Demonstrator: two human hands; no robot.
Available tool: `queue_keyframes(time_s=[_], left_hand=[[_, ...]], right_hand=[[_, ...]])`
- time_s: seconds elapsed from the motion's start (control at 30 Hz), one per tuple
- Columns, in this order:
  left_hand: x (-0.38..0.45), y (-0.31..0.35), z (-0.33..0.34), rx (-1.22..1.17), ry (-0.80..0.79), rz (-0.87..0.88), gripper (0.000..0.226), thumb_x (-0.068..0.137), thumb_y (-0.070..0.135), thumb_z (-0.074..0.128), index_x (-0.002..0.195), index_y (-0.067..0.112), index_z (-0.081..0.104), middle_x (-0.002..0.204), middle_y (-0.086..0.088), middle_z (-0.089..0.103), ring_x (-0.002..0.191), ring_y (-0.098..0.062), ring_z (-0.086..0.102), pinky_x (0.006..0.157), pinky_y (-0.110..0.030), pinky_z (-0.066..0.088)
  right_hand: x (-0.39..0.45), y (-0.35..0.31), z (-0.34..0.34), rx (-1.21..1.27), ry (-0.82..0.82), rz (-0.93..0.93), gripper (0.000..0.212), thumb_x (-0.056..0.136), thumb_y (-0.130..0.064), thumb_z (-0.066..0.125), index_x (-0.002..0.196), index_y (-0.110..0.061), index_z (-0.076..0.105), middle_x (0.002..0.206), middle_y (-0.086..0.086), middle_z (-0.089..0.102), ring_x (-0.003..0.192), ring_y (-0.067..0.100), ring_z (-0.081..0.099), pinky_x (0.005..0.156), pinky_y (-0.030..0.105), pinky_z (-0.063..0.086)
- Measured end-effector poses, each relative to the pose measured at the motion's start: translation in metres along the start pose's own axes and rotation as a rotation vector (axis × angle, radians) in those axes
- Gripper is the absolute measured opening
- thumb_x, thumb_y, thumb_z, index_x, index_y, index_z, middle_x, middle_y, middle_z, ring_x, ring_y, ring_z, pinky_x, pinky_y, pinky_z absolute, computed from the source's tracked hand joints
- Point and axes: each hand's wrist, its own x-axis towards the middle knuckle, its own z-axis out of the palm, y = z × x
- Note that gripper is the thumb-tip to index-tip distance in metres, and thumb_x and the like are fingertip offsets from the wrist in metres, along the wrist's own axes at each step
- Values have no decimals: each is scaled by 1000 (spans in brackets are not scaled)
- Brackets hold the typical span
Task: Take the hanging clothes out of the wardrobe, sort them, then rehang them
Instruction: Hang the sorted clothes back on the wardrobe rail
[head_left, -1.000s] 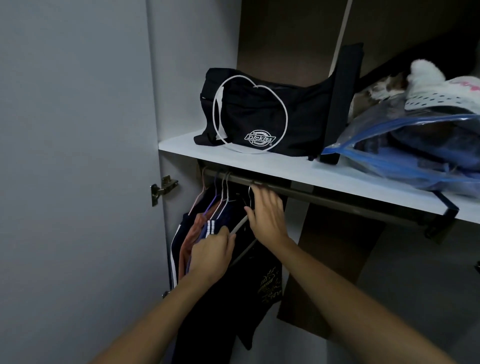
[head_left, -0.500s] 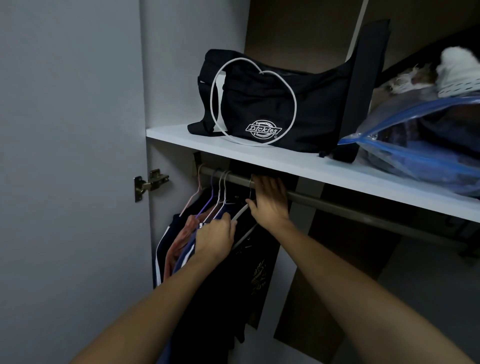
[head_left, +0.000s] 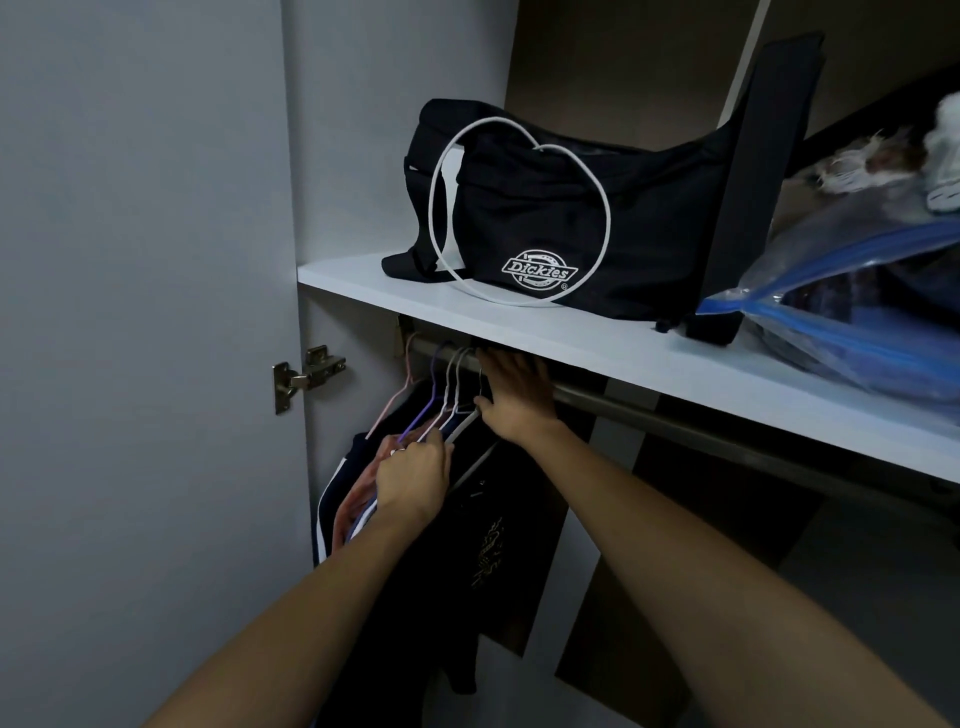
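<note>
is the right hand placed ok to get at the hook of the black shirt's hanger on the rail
Probably yes: the right hand is already up at the rail, fingers by the hanger hooks. Only the shelf close above limits lifting room.

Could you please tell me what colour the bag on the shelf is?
The bag is black with a white logo, seen clearly in the head view.

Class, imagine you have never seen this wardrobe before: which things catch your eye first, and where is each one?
First comes the black bag with its white logo, on the white shelf, a white wire hanger leaning on its front. Below, at the rail's left end, the right hand reaches up among the hanger hooks while the left hand grips the bunched hangers of dark clothes.
</note>
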Motion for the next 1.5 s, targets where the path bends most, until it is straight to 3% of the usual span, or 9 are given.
queue_keyframes(time_s=[0.2, 0.37, 0.43, 0.57, 0.7, 0.97, 1.23, 1.5], left_hand=[[-9, -12, -23, -15, -29, 48, 27, 108, 38, 45, 120, 15, 52, 120, -8, 63, 114, -32, 59, 65, -37, 42], [-27, -37, -73, 20, 17, 65, 40, 102, 51, 47, 127, 20, 50, 121, -6, 52, 115, -29, 50, 68, -40, 48], [-42, -53, -100, 81, 59, 70, 47, 100, 55, 46, 131, 21, 52, 120, -7, 52, 113, -31, 50, 73, -42, 47], [-93, -86, -157, 186, 56, 54, 64, 100, 63, 41, 152, 25, 45, 143, -9, 50, 126, -31, 48, 88, -45, 46], [-158, -110, -207, 174, 90, -8, 69, 101, 60, 46, 160, 25, 37, 154, -8, 44, 142, -30, 42, 96, -43, 43], [-281, -122, -265, 203, 179, -360, 71, 101, 57, 52, 163, 28, 34, 164, -3, 37, 154, -24, 31, 106, -41, 40], [-410, -126, -319, 425, 328, -899, 70, 99, 57, 53, 161, 31, 37, 165, -1, 35, 153, -25, 32, 113, -46, 37], [-583, -95, -366, 597, 464, -1394, 74, 94, 58, 53, 161, 32, 36, 162, -1, 39, 149, -30, 37, 113, -51, 39]], right_hand=[[-15, -2, -1, 78, 34, 36, 74, 95, -43, 68, 159, -23, 37, 165, 1, 39, 153, 30, 32, 120, 48, 28], [-32, -30, -23, 180, 65, 13, 76, 94, -51, 66, 158, -20, 40, 163, 10, 41, 150, 34, 35, 120, 52, 30], [-42, -50, -37, 200, 46, -21, 72, 93, -55, 60, 154, -20, 45, 159, 10, 46, 147, 34, 38, 120, 53, 30], [-85, -102, -53, 321, -3, -92, 71, 95, -63, 46, 153, -22, 48, 156, 6, 49, 143, 29, 43, 122, 54, 28], [-116, -162, -66, 445, -9, -227, 68, 96, -61, 53, 152, -21, 49, 153, 3, 52, 142, 27, 44, 120, 55, 30], [-150, -263, -96, 778, -78, -594, 63, 97, -48, 65, 150, -18, 52, 150, 0, 52, 141, 23, 46, 118, 53, 32], [-198, -388, -135, 1090, -273, -1098, 63, 95, -46, 67, 150, -17, 53, 148, -2, 54, 136, 21, 49, 110, 42, 41], [-300, -518, -191, 1078, -412, -1521, 73, 95, -58, 60, 158, -29, 39, 157, -7, 42, 145, 17, 38, 115, 43, 37]])
